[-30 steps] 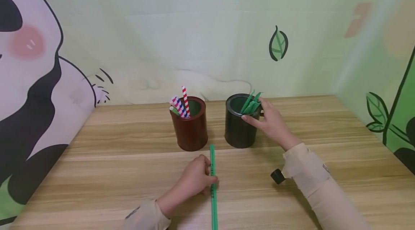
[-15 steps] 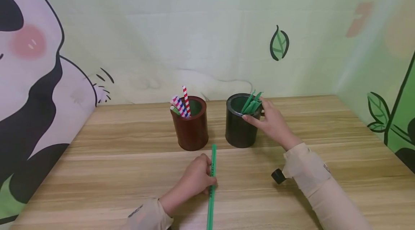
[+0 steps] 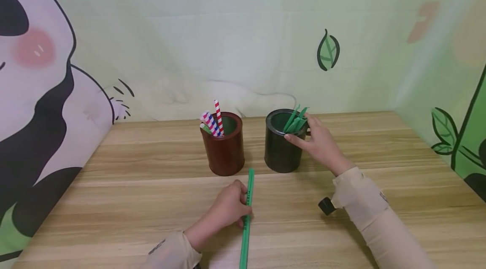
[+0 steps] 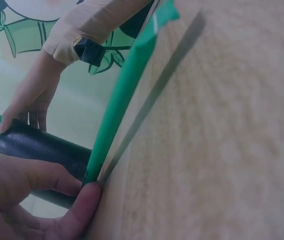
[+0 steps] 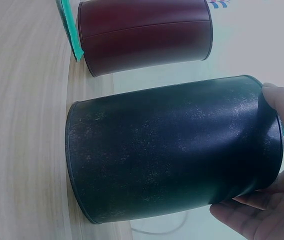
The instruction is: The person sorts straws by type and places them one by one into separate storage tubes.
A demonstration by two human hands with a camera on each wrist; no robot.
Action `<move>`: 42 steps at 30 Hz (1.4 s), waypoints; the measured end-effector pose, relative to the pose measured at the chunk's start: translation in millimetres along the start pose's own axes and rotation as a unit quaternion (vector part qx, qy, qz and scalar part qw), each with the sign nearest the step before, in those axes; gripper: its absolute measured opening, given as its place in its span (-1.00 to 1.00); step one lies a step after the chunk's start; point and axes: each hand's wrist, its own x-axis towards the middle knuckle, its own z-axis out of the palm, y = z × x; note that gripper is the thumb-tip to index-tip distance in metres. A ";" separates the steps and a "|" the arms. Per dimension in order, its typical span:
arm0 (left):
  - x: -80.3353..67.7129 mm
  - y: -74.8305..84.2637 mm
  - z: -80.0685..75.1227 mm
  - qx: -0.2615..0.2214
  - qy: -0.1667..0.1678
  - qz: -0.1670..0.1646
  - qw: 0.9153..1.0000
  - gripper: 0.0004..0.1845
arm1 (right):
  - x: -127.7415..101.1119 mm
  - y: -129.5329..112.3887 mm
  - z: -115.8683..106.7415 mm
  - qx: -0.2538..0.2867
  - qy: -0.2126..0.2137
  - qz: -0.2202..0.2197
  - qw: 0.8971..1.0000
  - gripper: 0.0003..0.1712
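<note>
My left hand (image 3: 228, 205) pinches a long, thin straw in a green wrapper (image 3: 247, 231) between thumb and fingers. In the left wrist view the flattened end of this wrapped straw (image 4: 126, 85) stands slightly off the wood, with its shadow beside it. My right hand (image 3: 322, 142) grips the upper side of a black cylindrical holder (image 3: 282, 153), thumb at the rim and fingers round the far side. Several green-wrapped pieces (image 3: 295, 123) stick out of that holder. The right wrist view shows the holder's dark side (image 5: 172, 155) and its base on the table.
Left of the black holder stands a dark red cylindrical holder (image 3: 225, 155) with several striped paper straws (image 3: 213, 123), leaning left inside. Both are on the wood-grain table (image 3: 133, 184), in front of a wall printed with a panda and leaves (image 3: 328, 52).
The near end of the green-wrapped straw has swung to the left, and its far end has shifted slightly right. My right hand keeps its hold on the black holder.
</note>
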 end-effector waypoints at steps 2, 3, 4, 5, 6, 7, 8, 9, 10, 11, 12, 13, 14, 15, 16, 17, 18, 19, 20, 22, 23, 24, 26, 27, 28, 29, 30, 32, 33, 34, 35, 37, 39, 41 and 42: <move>-0.7 0.4 -0.9 -0.009 -0.004 0.001 1.000 -0.62 | 0.0 0.2 -0.2 -0.001 -0.001 0.002 1.000 0.03; -0.9 0.5 -1.3 -0.014 -0.006 0.002 1.000 -0.62 | 0.0 0.4 -0.3 -0.001 -0.001 0.002 1.000 0.03; -0.9 0.7 -1.7 -0.019 -0.008 0.004 1.000 -0.62 | 0.0 0.4 -0.4 -0.002 -0.002 0.002 1.000 0.04; -1.1 1.1 -2.2 -0.023 -0.009 0.004 1.000 -0.63 | -0.1 0.5 -0.5 -0.002 -0.002 0.003 1.000 0.04; -1.4 1.6 -2.7 -0.027 -0.011 0.006 1.000 -0.63 | -0.1 0.6 -0.6 -0.002 -0.003 0.003 1.000 0.04; -1.5 2.0 -3.1 -0.031 -0.012 0.007 0.999 -0.63 | -0.1 0.6 -0.7 -0.002 -0.004 0.004 1.000 0.04; -1.5 2.4 -3.4 -0.034 -0.013 0.009 0.999 -0.63 | -0.1 0.5 -0.7 -0.002 -0.004 0.003 1.000 0.05; -1.7 3.0 -3.7 -0.038 -0.013 0.009 0.999 -0.63 | -0.1 0.6 -0.8 -0.002 -0.004 0.004 1.000 0.05; -2.0 3.9 -4.0 -0.040 -0.014 0.009 0.999 -0.63 | -0.1 0.6 -0.8 -0.002 -0.005 0.004 1.000 0.05; -2.3 4.7 -4.3 -0.044 -0.015 0.010 0.999 -0.62 | 0.0 0.7 -0.7 -0.002 -0.005 0.003 1.000 0.05; -2.4 5.6 -4.6 -0.048 -0.016 0.011 0.999 -0.60 | 0.1 0.8 -0.7 -0.002 -0.004 0.003 1.000 0.05; -2.5 6.7 -5.1 -0.055 -0.017 0.010 0.998 -0.59 | 0.2 0.8 -0.6 -0.002 -0.004 0.002 1.000 0.04; -2.7 7.9 -5.7 -0.060 -0.017 0.011 0.998 -0.58 | 0.4 0.9 -0.5 -0.002 -0.003 0.000 1.000 0.04; -2.6 8.9 -6.5 -0.066 -0.018 0.011 0.998 -0.57 | 0.6 1.0 -0.4 -0.001 -0.002 -0.001 1.000 0.03; -2.6 10.2 -7.6 -0.072 -0.019 0.011 0.997 -0.56 | 0.7 1.2 -0.3 -0.001 -0.001 -0.001 1.000 0.03; -2.5 11.4 -8.7 -0.079 -0.019 0.012 0.997 -0.55 | 0.7 1.4 -0.3 0.000 0.000 -0.002 1.000 0.02; -2.4 12.7 -10.0 -0.084 -0.019 0.011 0.996 -0.55 | 0.7 1.5 -0.2 0.002 0.001 -0.003 1.000 0.01; -2.5 14.1 -11.5 -0.087 -0.018 0.012 0.996 -0.54 | 0.8 1.7 -0.1 0.002 0.001 -0.004 1.000 0.00; -2.9 15.5 -13.0 -0.090 -0.017 0.015 0.996 -0.54 | 0.9 2.0 0.0 0.004 0.002 -0.006 1.000 -0.01; -3.8 18.4 -16.2 -0.097 -0.016 0.020 0.995 -0.54 | 1.1 2.4 0.2 0.004 0.003 -0.007 1.000 -0.02; -4.5 19.9 -17.8 -0.099 -0.015 0.025 0.995 -0.53 | 1.1 2.6 0.3 0.004 0.003 -0.008 1.000 -0.02; -5.1 21.4 -19.3 -0.100 -0.015 0.032 0.994 -0.52 | 1.3 2.8 0.5 0.004 0.003 -0.008 1.000 -0.02; -6.2 25.1 -22.4 -0.107 -0.013 0.043 0.993 -0.52 | 1.3 3.1 0.7 0.005 0.002 -0.008 1.000 -0.02; -6.6 27.1 -24.0 -0.109 -0.011 0.050 0.993 -0.51 | 1.2 3.2 0.8 0.004 0.003 -0.008 1.000 -0.02; -6.6 29.0 -25.3 -0.110 -0.009 0.057 0.992 -0.51 | 1.2 3.2 0.9 0.004 0.003 -0.008 1.000 -0.01; -6.6 31.0 -26.5 -0.110 -0.005 0.062 0.992 -0.50 | 1.2 3.2 1.1 0.004 0.003 -0.009 1.000 -0.01; -6.5 33.3 -27.9 -0.111 -0.002 0.068 0.992 -0.50 | 1.3 3.3 1.2 0.005 0.003 -0.010 1.000 -0.02; -5.9 37.9 -30.8 -0.110 0.006 0.078 0.991 -0.50 | 1.5 3.4 1.6 0.006 0.004 -0.011 1.000 -0.03; -5.5 40.3 -32.3 -0.109 0.009 0.084 0.990 -0.49 | 1.6 3.4 1.8 0.006 0.004 -0.011 1.000 -0.03; -4.8 42.7 -33.8 -0.107 0.012 0.091 0.990 -0.48 | 1.8 3.6 2.0 0.007 0.004 -0.012 1.000 -0.03; -4.2 45.2 -35.4 -0.105 0.015 0.099 0.989 -0.48 | 1.8 3.7 2.0 0.007 0.005 -0.012 1.000 -0.03; -2.7 50.0 -38.7 -0.099 0.023 0.118 0.988 -0.46 | 1.8 3.9 2.1 0.009 0.005 -0.010 1.000 -0.03; -1.2 54.4 -41.9 -0.092 0.033 0.136 0.986 -0.45 | 1.7 3.9 2.0 0.010 0.005 -0.010 1.000 -0.03; 0.6 58.7 -44.5 -0.087 0.048 0.148 0.984 -0.44 | 1.6 3.9 2.0 0.011 0.005 -0.010 1.000 -0.03; 1.4 60.9 -45.9 -0.085 0.055 0.152 0.983 -0.44 | 1.6 3.9 2.0 0.011 0.006 -0.010 1.000 -0.03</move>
